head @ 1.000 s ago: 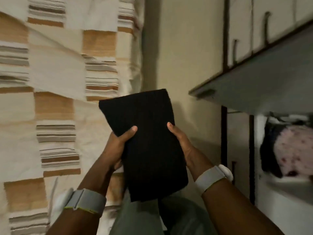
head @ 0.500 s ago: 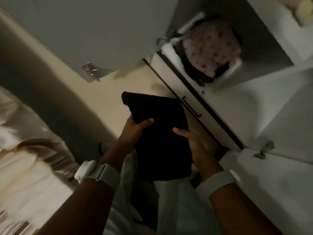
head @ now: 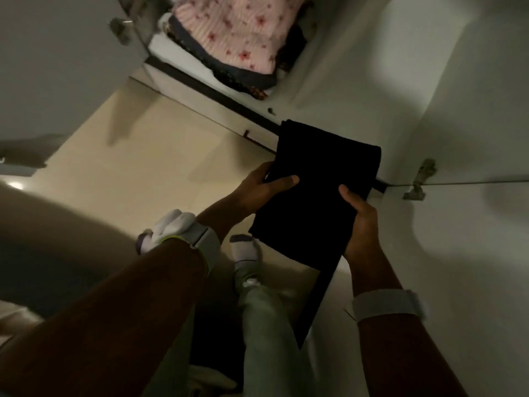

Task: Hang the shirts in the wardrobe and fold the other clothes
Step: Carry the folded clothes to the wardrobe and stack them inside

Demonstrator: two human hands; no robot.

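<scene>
A: Folded black garment (head: 317,196) held flat between both hands, just in front of the open wardrobe (head: 372,67) and below its shelf. Left hand (head: 259,190) at the edge farther from the wardrobe's hinge (head: 419,180), thumb curled over the top face, fingers hidden under the cloth. Right hand (head: 360,224) at the edge nearer the hinge, thumb on top, fingers wrapped beneath. Both gripping the cloth, neither slack.

B: Handling estimate?

A: Soft, light, no stiffness of its own. Several layers thick, judging by the rolled far edge toward the wardrobe. Lower corner drooping past the right hand, so prone to sag wherever unsupported. Not fragile. Surface texture too dark to read; slip unlikely with a knit or woven fabric, but unconfirmed.

B: Best place to hold?

A: Opposite long edges, as now, thumbs above and fingers flat below to act as a tray. Pinching one corner likely to undo the fold. Probably wise to shift the right hand toward the drooping end before setting down.

B: Destination?

A: Probably the wardrobe shelf, where a pink star-patterned garment (head: 237,32) lies atop a dark stack (head: 237,73). Free room beside that stack not fully visible. Lighting dim, frame blurred at the edges.

B: Risk?

A: Layers sliding apart if tilted on the way in.
</scene>
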